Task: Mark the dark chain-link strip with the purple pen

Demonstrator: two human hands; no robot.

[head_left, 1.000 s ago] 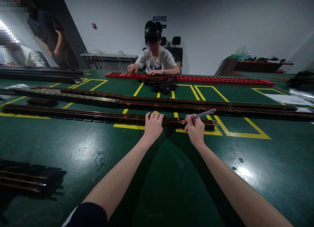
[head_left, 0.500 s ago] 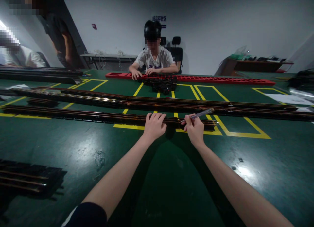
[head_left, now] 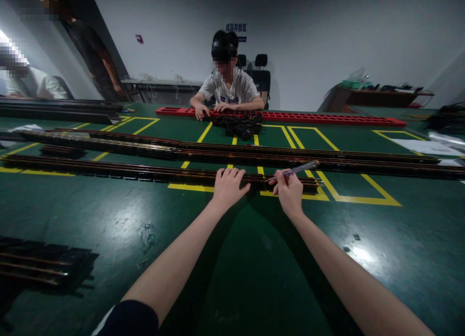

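Observation:
My left hand (head_left: pixel 228 187) rests palm down on the nearest long dark rail (head_left: pixel 127 171), its fingers spread over the top of it. My right hand (head_left: pixel 288 190) is closed around a thin clear-handled tool (head_left: pixel 300 169), like a small screwdriver, whose tip touches the same rail just right of my left hand. The rail runs from the far left across the green table (head_left: pixel 240 268) and ends near a yellow floor-style marking (head_left: pixel 359 199).
More long dark rails (head_left: pixel 298 155) lie parallel behind. A co-worker in a white shirt (head_left: pixel 229 90) sits opposite at a long red strip (head_left: pixel 327 118) with a heap of black parts (head_left: pixel 238 124). Shorter dark rail pieces (head_left: pixel 39 266) lie at lower left. Other people stand far left.
My left hand has slid slightly right along the rail toward my right hand. The co-worker's hands have shifted on the red strip. My right hand has hardly moved.

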